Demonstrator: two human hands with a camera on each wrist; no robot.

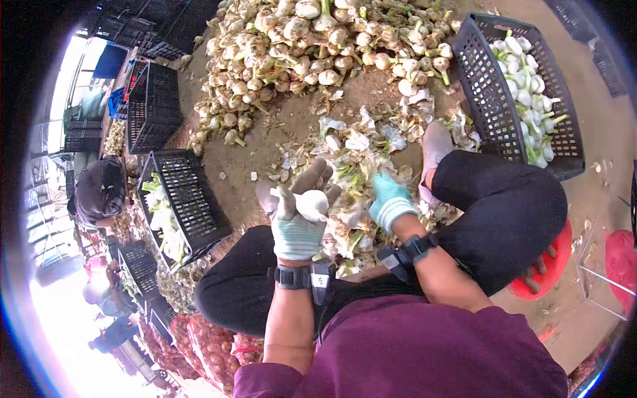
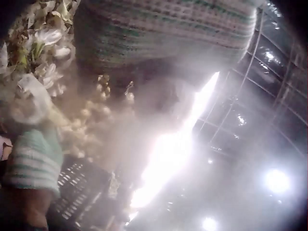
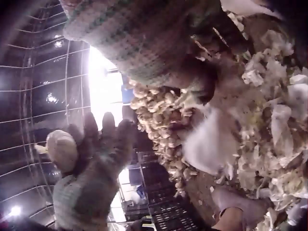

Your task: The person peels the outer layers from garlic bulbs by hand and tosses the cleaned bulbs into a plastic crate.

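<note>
A white garlic bulb lies between the thumb and fingers of my gloved left hand, which holds it with several fingers raised. The same bulb shows at the side of my left hand in the right wrist view. My gloved right hand hovers fingers-down over a heap of loose garlic skins. A blurred white garlic skin hangs just below its fingertips; I cannot tell whether the fingers pinch it. In the left wrist view, pale skin overlaps the right hand's fingers.
A large pile of garlic bulbs lies ahead on the ground. Black crates holding trimmed garlic stand at the right and left. Red net sacks lie at lower left. Other people sit farther left. My shoe borders the skins.
</note>
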